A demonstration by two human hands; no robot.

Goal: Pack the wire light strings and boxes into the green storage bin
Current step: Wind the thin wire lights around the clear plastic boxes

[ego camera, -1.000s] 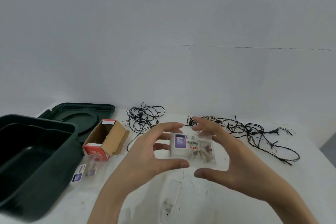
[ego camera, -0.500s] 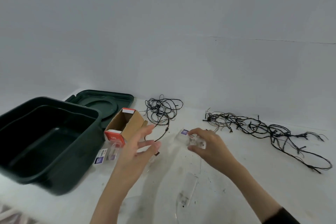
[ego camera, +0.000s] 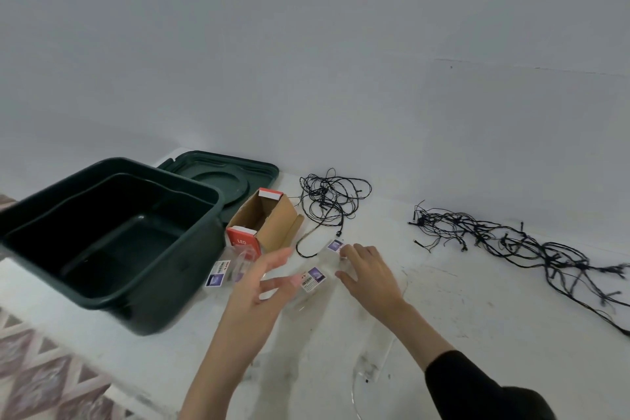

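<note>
black sleeve on R arm, L forearm bare

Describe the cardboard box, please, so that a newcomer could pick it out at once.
Find the dark green bin at the left. Beside its right wall, in front of the green lid, lies the cardboard box. It alone is brown card, open-ended with a red flap marked LED; the packets beside it are clear plastic.

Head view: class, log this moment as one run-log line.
green bin: empty | left hand: open | right hand: holds clear box | wire strings: on table | cardboard box: beside bin
</note>
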